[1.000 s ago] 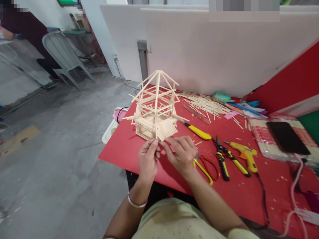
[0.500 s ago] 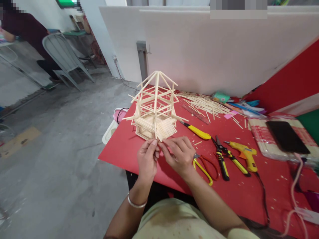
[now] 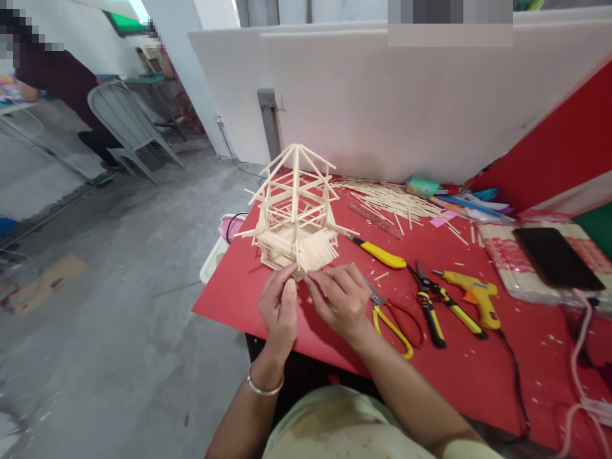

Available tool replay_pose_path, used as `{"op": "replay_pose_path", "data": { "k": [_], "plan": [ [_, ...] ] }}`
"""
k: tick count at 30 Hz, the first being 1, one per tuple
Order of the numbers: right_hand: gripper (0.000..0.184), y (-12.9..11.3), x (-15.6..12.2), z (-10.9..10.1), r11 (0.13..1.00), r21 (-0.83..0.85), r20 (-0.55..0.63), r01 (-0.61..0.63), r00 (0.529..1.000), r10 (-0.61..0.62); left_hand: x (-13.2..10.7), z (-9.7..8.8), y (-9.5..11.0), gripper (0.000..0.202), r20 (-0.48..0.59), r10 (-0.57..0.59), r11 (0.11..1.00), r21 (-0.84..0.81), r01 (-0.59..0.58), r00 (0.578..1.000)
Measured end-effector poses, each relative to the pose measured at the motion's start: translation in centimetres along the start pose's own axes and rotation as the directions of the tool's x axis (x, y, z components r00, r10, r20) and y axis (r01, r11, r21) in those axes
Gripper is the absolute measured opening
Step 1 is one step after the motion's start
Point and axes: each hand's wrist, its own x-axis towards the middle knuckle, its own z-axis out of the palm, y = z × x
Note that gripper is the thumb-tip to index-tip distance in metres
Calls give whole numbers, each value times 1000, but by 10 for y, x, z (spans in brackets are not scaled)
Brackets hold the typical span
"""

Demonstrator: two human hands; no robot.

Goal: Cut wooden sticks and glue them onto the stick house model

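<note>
A small model house [image 3: 296,210] built of thin wooden sticks stands on the red tabletop, its open roof frame rising to a point. Low on its front is a panel of sticks laid side by side [image 3: 318,250]. My left hand [image 3: 280,306] is at the model's lower front corner, index finger reaching towards it and thumb a little apart. Beside it, my right hand [image 3: 342,296] pinches at the bottom edge of that panel with thumb and fingertips together. Whatever lies between those fingertips is too small to make out.
Right of my hands lie a yellow cutter knife [image 3: 382,254], red-and-yellow-handled pliers [image 3: 394,322], black-and-yellow pliers [image 3: 437,303] and a yellow glue gun [image 3: 473,293]. Behind are loose sticks [image 3: 392,201]. A phone [image 3: 557,258] rests on packaged sticks. A person [image 3: 62,83] sits far left.
My left thumb has come away from the index finger and dropped slightly lower. My right hand stays pinched at the panel's lower edge. The whole view has shifted slightly.
</note>
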Motion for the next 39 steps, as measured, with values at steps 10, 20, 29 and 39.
{"op": "replay_pose_path", "data": {
  "k": [10,20,29,39],
  "plan": [
    [21,1,2,1,1000,20,-24,11,1000,-11,5,0,-3,34,101,290,934,187,-304,952],
    [23,5,-1,3,998,23,-19,60,998,-60,6,-4,-7,32,157,407,856,277,-436,900],
    [22,9,-2,2,997,28,20,71,997,-72,7,-5,-10,34,187,450,811,325,-487,873],
    [23,5,2,2,998,27,-38,58,998,-57,8,-5,-11,34,209,447,796,351,-493,870]
  ]
}}
